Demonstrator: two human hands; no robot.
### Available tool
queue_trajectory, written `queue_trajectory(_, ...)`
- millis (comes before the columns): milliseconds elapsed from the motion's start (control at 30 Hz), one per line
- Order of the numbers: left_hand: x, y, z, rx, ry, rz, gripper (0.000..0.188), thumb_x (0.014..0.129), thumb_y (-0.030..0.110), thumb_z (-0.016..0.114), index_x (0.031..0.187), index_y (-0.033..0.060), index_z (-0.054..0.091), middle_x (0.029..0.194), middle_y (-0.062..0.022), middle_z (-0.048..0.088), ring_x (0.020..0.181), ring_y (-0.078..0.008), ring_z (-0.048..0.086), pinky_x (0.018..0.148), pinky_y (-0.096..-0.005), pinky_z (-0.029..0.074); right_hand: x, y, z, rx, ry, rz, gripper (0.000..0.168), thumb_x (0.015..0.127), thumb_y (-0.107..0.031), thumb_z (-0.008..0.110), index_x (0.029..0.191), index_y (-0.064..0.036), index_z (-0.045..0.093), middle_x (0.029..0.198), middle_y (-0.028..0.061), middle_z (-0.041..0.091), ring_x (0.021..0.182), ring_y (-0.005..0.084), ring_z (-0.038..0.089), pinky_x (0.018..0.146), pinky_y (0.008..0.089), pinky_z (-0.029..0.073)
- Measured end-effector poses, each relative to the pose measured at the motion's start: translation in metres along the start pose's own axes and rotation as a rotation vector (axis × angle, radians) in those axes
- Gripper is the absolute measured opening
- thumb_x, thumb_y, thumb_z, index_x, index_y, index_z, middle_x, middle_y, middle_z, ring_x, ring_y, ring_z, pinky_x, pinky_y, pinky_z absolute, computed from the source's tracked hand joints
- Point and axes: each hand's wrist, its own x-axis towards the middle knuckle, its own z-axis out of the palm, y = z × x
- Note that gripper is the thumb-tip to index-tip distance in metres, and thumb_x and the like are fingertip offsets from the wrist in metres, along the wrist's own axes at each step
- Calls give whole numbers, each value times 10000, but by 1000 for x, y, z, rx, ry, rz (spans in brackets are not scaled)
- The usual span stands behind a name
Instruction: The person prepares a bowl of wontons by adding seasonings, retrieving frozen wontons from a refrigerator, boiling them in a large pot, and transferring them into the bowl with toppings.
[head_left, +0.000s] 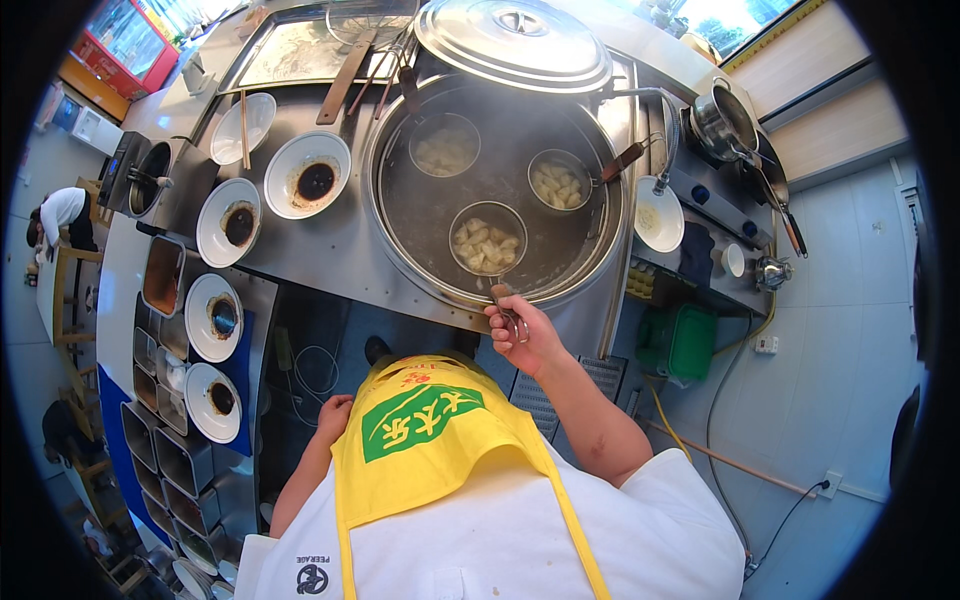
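Note:
My right hand (517, 334) grips the wooden handle of a wire strainer basket (488, 238) at the near rim of a large steel pot (379, 225). Pale dumplings (486, 246) fill that basket. Two more strainers sit in the steaming pot: one holding dumplings (559, 186) at the right, another with pale pieces (444, 150) blurred by steam at the back left. Beside the yellow apron (427, 450) hangs my left hand (336, 414), fingers curled, with nothing visible in it.
White bowls with dark sauce (307, 175) stand left of the pot. A steel lid (514, 41) rests behind it. Chopsticks (245, 127) lie across another bowl (225, 135). At right are a faucet hose (667, 135), a saucepan (721, 120) and a green bin (679, 341).

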Motion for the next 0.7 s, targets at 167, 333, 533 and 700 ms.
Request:
queue_trajectory(167,1,0,0,8,1,-7,272,875,202,623,1099,56,673,961,-79,705,837,-159,647,768,-290,501,0,0,0,-6,-6,0,210,906,-217,561,881,-14,606,686,7,547,528,103,486,453,226,388)
queue_trajectory(333,5,-4,-1,6,-9,9,272,875,200,620,1097,52,672,960,-82,705,841,-164,648,769,-293,501,1,0,1,-15,2,-3,211,902,-220,567,880,-14,607,684,6,547,528,101,486,452,225,389)
queue_trajectory(533,4,-4,0,-13,-19,31,277,878,185,612,1106,35,659,960,-87,697,840,-161,649,749,-284,503,-2,-3,3,-17,20,-4,162,890,-171,579,887,-9,593,698,15,544,534,93,487,448,214,383)
queue_trajectory(700,-29,43,-3,-93,-34,-38,308,884,135,592,1167,15,604,950,-81,666,822,-170,640,733,-286,513,-29,-39,-14,-338,134,-12,62,879,-63,566,857,-6,550,715,30,537,543,82,490,442,216,382)
